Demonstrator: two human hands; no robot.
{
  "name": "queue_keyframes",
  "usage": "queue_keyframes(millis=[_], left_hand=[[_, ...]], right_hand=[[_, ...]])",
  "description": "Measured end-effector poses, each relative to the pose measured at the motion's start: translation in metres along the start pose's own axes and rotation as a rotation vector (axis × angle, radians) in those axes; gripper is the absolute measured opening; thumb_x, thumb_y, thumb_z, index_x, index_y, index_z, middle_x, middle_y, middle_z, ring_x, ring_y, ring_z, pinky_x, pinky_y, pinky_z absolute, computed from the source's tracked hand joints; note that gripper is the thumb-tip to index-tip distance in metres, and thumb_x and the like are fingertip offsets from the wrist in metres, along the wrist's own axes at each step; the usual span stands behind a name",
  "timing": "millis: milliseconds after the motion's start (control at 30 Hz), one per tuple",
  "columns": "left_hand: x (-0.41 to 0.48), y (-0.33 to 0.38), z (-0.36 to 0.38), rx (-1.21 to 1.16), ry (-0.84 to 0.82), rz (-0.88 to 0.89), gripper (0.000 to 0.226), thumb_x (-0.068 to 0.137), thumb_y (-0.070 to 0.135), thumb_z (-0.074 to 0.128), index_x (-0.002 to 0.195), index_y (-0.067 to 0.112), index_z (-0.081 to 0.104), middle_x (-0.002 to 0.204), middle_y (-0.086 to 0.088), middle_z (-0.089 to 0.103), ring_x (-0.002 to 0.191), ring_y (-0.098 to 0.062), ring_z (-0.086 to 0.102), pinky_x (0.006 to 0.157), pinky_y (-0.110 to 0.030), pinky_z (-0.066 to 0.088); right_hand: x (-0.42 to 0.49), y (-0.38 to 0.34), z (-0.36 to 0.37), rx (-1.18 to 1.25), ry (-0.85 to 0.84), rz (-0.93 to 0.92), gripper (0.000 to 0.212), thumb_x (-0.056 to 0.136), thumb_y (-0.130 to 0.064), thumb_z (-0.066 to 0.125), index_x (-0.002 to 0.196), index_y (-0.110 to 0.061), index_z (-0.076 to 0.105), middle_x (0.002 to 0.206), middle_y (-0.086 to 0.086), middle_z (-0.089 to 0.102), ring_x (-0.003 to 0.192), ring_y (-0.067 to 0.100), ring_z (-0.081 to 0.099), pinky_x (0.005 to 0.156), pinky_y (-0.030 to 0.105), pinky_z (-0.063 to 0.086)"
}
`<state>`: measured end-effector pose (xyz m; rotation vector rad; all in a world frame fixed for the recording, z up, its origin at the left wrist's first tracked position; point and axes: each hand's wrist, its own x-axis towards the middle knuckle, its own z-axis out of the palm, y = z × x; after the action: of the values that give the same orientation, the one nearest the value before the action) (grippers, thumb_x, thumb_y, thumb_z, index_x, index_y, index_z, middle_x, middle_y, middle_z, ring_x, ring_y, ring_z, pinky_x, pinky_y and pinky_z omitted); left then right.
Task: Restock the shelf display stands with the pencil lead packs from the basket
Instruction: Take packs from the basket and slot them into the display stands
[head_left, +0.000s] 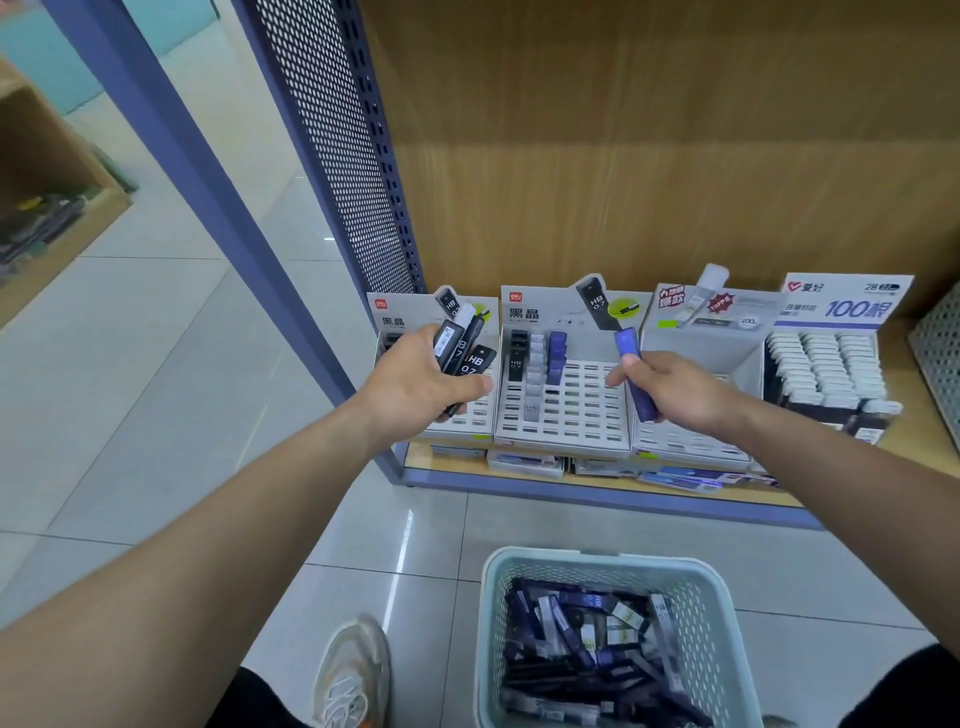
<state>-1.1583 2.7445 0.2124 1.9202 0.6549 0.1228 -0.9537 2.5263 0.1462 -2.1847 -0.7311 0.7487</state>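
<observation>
Your right hand grips 1 blue pack, long axis near upright, top tipped to 11 o'clock; the middle stand sits at its 9 o'clock. Your left hand clutches several black packs; basket at 6 o'clock.

9 o'clock, floor: glossy smooth tile, light streaks reflected.
12 o'clock, back panel: wood grain, matt.
11 o'clock, side panel: perforated metal, matt blue paint.
Centre, display stands: white printed card, slotted, matt.
Centre, black packs and blue pack: smooth shiny plastic.
6 o'clock, basket: pale perforated plastic, slight sheen.
7 o'clock, shoe: mesh cloth.
</observation>
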Motion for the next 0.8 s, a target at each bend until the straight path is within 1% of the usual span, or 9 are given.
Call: queue_keyframes(millis=[133, 167, 267, 333, 400, 500, 567, 700, 800], left_hand=[[0.006, -0.003, 0.0, -0.017, -0.022, -0.013, 0.028, 0.084, 0.013, 0.081, 0.105, 0.011, 0.062, 0.064, 0.008, 0.065, 0.053, -0.009, 0.058, 0.053, -0.027, 0.051], [0.007, -0.004, 0.001, -0.025, -0.025, -0.016, 0.027, 0.085, 0.012, 0.08, 0.105, 0.011, 0.062, 0.063, 0.009, 0.064, 0.053, -0.009, 0.058, 0.052, -0.026, 0.051], [0.012, -0.004, 0.005, -0.048, -0.04, -0.035, 0.025, 0.085, 0.011, 0.079, 0.103, 0.011, 0.061, 0.063, 0.009, 0.064, 0.052, -0.009, 0.057, 0.05, -0.022, 0.05], [0.013, -0.004, 0.007, -0.056, -0.052, -0.044, 0.022, 0.085, 0.01, 0.079, 0.097, 0.014, 0.061, 0.061, 0.011, 0.064, 0.051, -0.008, 0.057, 0.05, -0.02, 0.049], [0.013, -0.004, 0.008, -0.06, -0.055, -0.054, 0.023, 0.085, 0.01, 0.08, 0.098, 0.014, 0.061, 0.063, 0.009, 0.063, 0.051, -0.008, 0.056, 0.05, -0.021, 0.05], [0.012, -0.004, 0.007, -0.059, -0.056, -0.066, 0.025, 0.085, 0.011, 0.08, 0.101, 0.012, 0.061, 0.07, 0.003, 0.063, 0.051, -0.009, 0.056, 0.05, -0.022, 0.05], [0.011, -0.005, 0.004, -0.059, -0.057, -0.073, 0.025, 0.085, 0.011, 0.08, 0.103, 0.013, 0.062, 0.074, 0.0, 0.066, 0.052, -0.008, 0.057, 0.052, -0.021, 0.051], [0.01, -0.008, -0.003, -0.06, -0.053, -0.072, 0.022, 0.085, 0.013, 0.081, 0.098, 0.016, 0.063, 0.07, 0.006, 0.067, 0.054, -0.007, 0.059, 0.053, -0.02, 0.053], [0.008, -0.009, -0.005, -0.061, -0.057, -0.068, 0.021, 0.085, 0.013, 0.08, 0.096, 0.018, 0.063, 0.064, 0.011, 0.065, 0.053, -0.007, 0.058, 0.053, -0.022, 0.052]], right_hand=[[0.018, -0.003, 0.012, -0.034, 0.01, -0.106, 0.016, 0.104, -0.031, 0.051, 0.112, -0.018, 0.058, 0.073, 0.0, 0.056, 0.073, 0.021, 0.055, 0.07, 0.035, 0.042], [0.022, -0.005, 0.016, -0.025, 0.015, -0.122, 0.015, 0.102, -0.028, 0.055, 0.115, -0.02, 0.053, 0.071, 0.0, 0.055, 0.07, 0.022, 0.057, 0.071, 0.038, 0.045], [0.032, -0.011, 0.024, -0.043, 0.061, -0.148, 0.031, 0.097, -0.023, 0.065, 0.122, -0.027, 0.046, 0.077, 0.003, 0.061, 0.061, 0.02, 0.064, 0.063, 0.038, 0.053], [0.037, -0.015, 0.028, -0.023, 0.092, -0.157, 0.032, 0.094, -0.02, 0.069, 0.113, -0.031, 0.046, 0.083, 0.001, 0.063, 0.054, 0.019, 0.067, 0.056, 0.038, 0.057], [0.043, -0.017, 0.033, -0.001, 0.146, -0.152, 0.027, 0.093, -0.02, 0.07, 0.099, -0.034, 0.048, 0.092, 0.0, 0.065, 0.057, 0.023, 0.068, 0.056, 0.042, 0.059], [0.052, -0.016, 0.038, -0.049, 0.256, -0.148, 0.02, 0.095, -0.027, 0.068, 0.085, -0.035, 0.052, 0.089, -0.002, 0.068, 0.063, 0.016, 0.063, 0.053, 0.029, 0.047], [0.056, -0.016, 0.04, -0.063, 0.282, -0.127, 0.018, 0.093, -0.029, 0.069, 0.083, -0.032, 0.055, 0.08, -0.003, 0.069, 0.067, 0.013, 0.062, 0.053, 0.024, 0.04], [0.057, -0.017, 0.043, -0.01, 0.28, -0.112, 0.024, 0.088, -0.02, 0.076, 0.08, -0.029, 0.055, 0.083, 0.0, 0.069, 0.076, 0.018, 0.065, 0.059, 0.027, 0.048], [0.057, -0.018, 0.045, -0.025, 0.278, -0.112, 0.029, 0.084, -0.015, 0.079, 0.077, -0.027, 0.054, 0.085, 0.004, 0.068, 0.076, 0.02, 0.064, 0.06, 0.026, 0.047]])
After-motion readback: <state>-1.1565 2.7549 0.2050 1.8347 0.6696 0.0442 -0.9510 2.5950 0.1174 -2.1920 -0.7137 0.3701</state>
